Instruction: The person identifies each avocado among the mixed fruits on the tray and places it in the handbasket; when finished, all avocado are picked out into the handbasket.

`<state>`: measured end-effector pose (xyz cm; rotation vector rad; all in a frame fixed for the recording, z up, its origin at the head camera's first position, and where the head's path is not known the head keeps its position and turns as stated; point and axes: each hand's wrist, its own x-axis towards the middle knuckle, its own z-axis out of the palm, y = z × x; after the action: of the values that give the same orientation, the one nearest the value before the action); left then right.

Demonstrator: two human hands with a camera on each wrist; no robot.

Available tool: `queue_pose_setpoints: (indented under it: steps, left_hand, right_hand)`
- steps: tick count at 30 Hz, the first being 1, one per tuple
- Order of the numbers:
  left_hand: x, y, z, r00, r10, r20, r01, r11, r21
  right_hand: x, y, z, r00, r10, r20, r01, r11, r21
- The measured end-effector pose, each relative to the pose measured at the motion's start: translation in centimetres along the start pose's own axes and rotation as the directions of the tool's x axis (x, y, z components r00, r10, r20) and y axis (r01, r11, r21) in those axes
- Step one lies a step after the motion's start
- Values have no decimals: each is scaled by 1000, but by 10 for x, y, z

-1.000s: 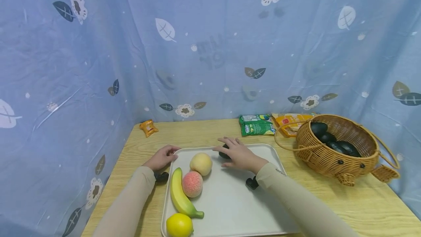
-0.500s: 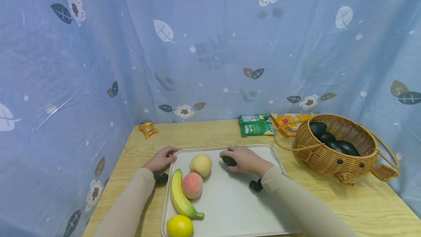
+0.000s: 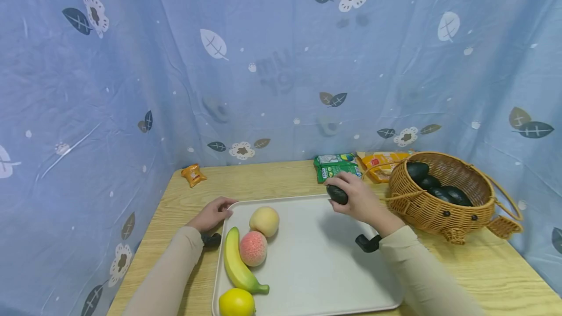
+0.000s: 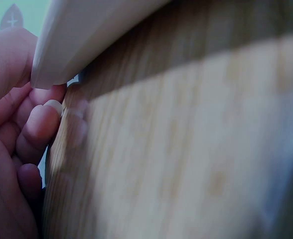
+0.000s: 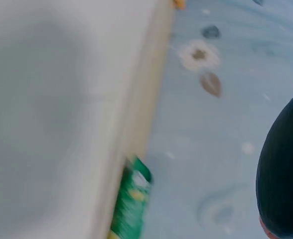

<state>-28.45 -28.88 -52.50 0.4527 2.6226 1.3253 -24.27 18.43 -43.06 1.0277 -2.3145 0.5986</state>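
My right hand [image 3: 357, 199] grips a dark avocado [image 3: 337, 194] above the far right part of the white tray [image 3: 316, 257]. In the right wrist view the avocado [image 5: 286, 169] fills the right edge, with only bits of fingers showing. At the tray's far left corner my left hand [image 3: 212, 214] holds the rim; in the left wrist view its thumb lies against the tray edge [image 4: 81, 40] and the other fingers curl below. Along the tray's left side lie a yellow peach [image 3: 265, 221], a pink peach [image 3: 253, 248], a banana [image 3: 237, 262] and a lemon [image 3: 237, 302].
A wicker basket [image 3: 421, 211] with several dark avocados [image 3: 454, 195] stands to the right, its handle loop near my right hand. Behind the tray lie a green snack bag [image 3: 329, 166] and an orange one [image 3: 377, 164]. A small orange packet [image 3: 193, 175] sits at the far left.
My right hand has closed on the avocado, lifted it off the tray and carried it right, toward the basket. The left hand has stayed at the tray corner. The head view has shifted slightly.
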Motion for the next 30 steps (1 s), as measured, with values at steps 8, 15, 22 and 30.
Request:
queue_pose_setpoints:
  steps: [8,15,22,30]
  left_hand:
    - [2,1,-1,1000,-22,2,22,1000,-14]
    - [3,7,-2,1000,-22,1,22,1000,-20]
    - [4,6,-4,1000,-12,-2,12,1000,2]
    - [3,11,-6,1000,-2,-6,2,1000,5]
  right_hand:
    - [-11,27,-70,973,119,-196,-148,978,-144]
    - [-38,50,-123,903,326,-279,-386,902,-192]
    - [-69,69,-147,847,482,-227,-527,817,-233]
    - [-83,73,-146,792,564,-235,-608,765,-214]
